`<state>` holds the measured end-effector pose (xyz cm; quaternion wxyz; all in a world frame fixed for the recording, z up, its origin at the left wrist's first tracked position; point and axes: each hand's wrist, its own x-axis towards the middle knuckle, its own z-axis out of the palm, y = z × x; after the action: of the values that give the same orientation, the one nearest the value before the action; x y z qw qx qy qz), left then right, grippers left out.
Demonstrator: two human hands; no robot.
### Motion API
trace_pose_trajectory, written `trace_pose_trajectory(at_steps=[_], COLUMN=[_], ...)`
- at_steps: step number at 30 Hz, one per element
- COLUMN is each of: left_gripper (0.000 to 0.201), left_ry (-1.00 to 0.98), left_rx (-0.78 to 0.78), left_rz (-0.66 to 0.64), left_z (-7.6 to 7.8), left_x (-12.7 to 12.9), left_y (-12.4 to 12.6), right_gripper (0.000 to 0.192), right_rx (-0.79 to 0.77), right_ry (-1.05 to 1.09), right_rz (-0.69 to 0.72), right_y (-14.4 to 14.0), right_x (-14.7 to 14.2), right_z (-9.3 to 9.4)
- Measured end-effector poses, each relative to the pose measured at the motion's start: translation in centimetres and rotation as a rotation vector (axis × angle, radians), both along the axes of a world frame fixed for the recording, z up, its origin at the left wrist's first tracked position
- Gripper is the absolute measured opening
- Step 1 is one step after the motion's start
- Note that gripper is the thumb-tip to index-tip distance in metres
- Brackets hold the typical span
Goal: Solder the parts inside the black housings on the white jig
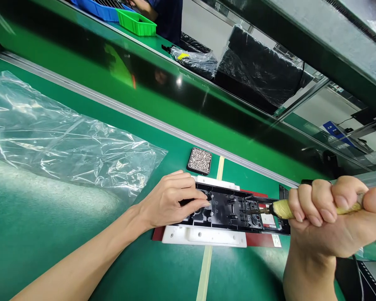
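Observation:
A long black plastic housing lies in a white fixture on a dark red base plate. My left hand reaches over the housing's left half, thumb and forefinger pinched close to its inner surface; anything between them is too small to make out. In my right fist is a screwdriver with a yellow-wrapped handle. Its shaft points left over the housing's right part; whether the tip touches cannot be made out. Behind the fixture stands a small black tray full of tiny metal screws.
Clear plastic sheeting covers the bench's left side. A metal rail and an upright green panel run behind. Beyond are a green bin, a blue bin, a black wrapped item and another person.

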<state>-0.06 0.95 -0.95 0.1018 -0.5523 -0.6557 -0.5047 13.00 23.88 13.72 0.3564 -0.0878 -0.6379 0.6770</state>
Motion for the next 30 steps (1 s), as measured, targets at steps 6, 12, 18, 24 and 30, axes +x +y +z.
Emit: trace_pose_trajectory(at_steps=[6,12,18,24,30], left_gripper=[0.016,0.011,0.011,0.011,0.012], left_ry=[0.013,-0.007,-0.014,-0.012,-0.008], left_rx=[0.005,0.013,0.016,0.013,0.011], left_rz=[-0.003,-0.009,-0.016,-0.015,-0.010], left_z=[0.1,0.2,0.3,0.2,0.2], left_x=[0.0,0.0,0.1,0.1,0.1], left_y=[0.0,0.0,-0.1,-0.1,0.0], right_gripper=[0.041,0.041,0.045,0.045,0.045], right_rx=[-0.027,-0.057,-0.044,-0.032,-0.040], right_ry=[-0.027,-0.022,-0.015,0.015,0.016], right_rz=[0.032,0.137,0.254,0.345,0.353], right_y=[-1.3,-1.0,-1.2,-1.5,-1.3], right_x=[0.4,0.5,0.5,0.8,1.0], right_z=[-0.7,-1.3,-1.6,-2.1,-2.5])
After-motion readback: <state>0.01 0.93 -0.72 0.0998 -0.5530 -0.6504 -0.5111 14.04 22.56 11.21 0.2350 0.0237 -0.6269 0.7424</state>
